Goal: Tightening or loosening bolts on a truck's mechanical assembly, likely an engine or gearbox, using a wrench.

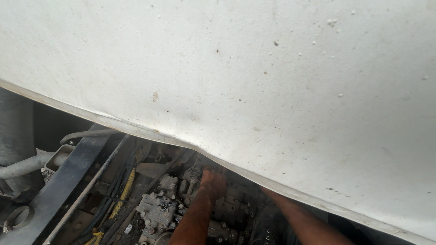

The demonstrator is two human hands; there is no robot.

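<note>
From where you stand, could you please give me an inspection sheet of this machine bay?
Surface: large white panel, dusty and speckled, hangs over most of the bay; its lower edge is dented.
Job's things: grimy valve block with bolts and fittings, below the panel.
Clutter: dirt and debris around the block; metal ring at lower left.
Hands: left hand rests on fittings beside the block, grip unclear; right hand is hidden behind the panel, only the forearm shows.
Cables: black hoses with yellow spiral sleeves run down left of the block; grey pipe at far left.
Surroundings: dark frame rail, grey column.
</note>
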